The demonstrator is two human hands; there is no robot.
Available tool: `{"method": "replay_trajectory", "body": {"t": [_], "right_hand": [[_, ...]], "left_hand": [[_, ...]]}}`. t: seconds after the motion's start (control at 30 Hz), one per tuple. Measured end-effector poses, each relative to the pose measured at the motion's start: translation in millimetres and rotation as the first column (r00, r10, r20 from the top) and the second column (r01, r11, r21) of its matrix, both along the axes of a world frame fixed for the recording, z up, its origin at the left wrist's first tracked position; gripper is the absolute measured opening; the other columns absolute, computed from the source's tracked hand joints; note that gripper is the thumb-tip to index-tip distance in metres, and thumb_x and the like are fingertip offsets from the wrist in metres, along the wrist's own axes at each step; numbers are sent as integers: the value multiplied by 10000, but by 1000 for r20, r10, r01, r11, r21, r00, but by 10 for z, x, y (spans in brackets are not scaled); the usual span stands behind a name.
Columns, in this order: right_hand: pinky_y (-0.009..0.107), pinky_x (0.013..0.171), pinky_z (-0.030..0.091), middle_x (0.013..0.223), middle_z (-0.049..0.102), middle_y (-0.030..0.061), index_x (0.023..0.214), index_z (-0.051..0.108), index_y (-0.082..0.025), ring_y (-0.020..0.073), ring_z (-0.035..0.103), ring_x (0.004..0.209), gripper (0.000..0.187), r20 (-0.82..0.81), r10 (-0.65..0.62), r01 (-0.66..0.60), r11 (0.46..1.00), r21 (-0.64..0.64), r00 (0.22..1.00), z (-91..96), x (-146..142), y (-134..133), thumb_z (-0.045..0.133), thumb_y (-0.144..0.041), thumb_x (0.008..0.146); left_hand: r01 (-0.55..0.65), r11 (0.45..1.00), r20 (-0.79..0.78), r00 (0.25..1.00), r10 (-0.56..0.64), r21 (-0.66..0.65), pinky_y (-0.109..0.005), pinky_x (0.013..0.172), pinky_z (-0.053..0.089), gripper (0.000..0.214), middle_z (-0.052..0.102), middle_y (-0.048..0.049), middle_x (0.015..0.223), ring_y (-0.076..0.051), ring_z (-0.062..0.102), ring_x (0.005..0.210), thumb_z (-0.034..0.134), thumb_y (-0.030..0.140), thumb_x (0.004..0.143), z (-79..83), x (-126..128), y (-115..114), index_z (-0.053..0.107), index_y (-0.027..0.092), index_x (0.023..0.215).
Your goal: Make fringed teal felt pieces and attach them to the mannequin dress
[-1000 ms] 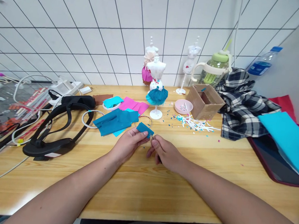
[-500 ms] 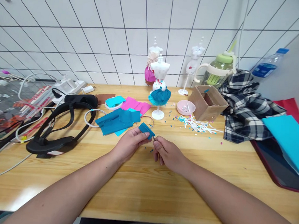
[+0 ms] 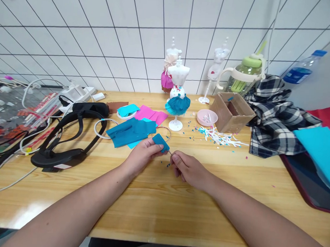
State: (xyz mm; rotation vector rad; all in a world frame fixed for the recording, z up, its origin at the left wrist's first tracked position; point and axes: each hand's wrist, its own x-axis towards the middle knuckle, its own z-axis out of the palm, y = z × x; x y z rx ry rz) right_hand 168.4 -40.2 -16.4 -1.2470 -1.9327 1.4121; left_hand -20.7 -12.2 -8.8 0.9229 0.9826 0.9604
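My left hand (image 3: 143, 154) pinches a small folded piece of teal cloth (image 3: 160, 141) just above the wooden table (image 3: 153, 202). My right hand (image 3: 188, 169) is closed in a pinch on a thin needle (image 3: 169, 152) whose tip meets the cloth's right corner. Behind the hands lie a larger teal cloth (image 3: 131, 131), pink cloth (image 3: 151, 115) and a thin wire ring (image 3: 164, 132). A small white mannequin in a teal skirt (image 3: 177, 98) stands beyond them.
A black headset (image 3: 66, 138) and white cables lie at the left. Two more mannequins (image 3: 169, 68), a pink dish (image 3: 207, 117), a cardboard box (image 3: 233, 111), paper scraps (image 3: 221, 137), a green-lidded jug (image 3: 247, 74), a plaid cloth (image 3: 277, 113) and teal sheets (image 3: 322, 155) fill the back and right.
The hands stay together on the cloth and needle; my right hand has drawn slightly right and down from the cloth. The view has shifted a little to the left.
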Motion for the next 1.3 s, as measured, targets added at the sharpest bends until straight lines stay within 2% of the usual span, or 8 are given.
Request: {"method": "replay_trajectory", "body": {"t": [0.13,0.33,1.03,1.3], "right_hand": [[223,529,351,622,495,-47,846,446,-222,102,472,533,366,46,-8,6,1000,30,999,48,-8,-3,237,-484,991],[237,540,346,610,429,-53,820,426,-224,112,437,535,345,67,-12,9,999,42,998,72,-6,2,247,-466,990],[230,509,336,619,448,-38,734,395,-220,116,441,555,327,72,-1,-3,998,59,997,91,-3,30,295,-411,980],[245,585,333,676,504,-25,748,441,-212,131,472,643,338,94,-1,-10,992,123,996,84,14,40,322,-438,969]], "left_hand": [[22,1000,-33,999,-22,3,-323,844,475,178,693,-16,763,-173,640,783,724,259,711,-2,4,-5,710,164,861],[45,999,-42,998,-44,7,-309,824,473,211,711,-20,822,-162,635,780,734,277,717,-21,-5,-14,709,172,898],[75,996,-134,989,-69,43,-346,860,466,240,710,-34,798,-204,655,816,733,335,703,-19,-28,-4,695,160,862],[86,996,-116,990,-82,32,-332,844,465,225,719,-32,822,-195,653,812,721,324,725,-15,-27,-11,695,167,883]]}}
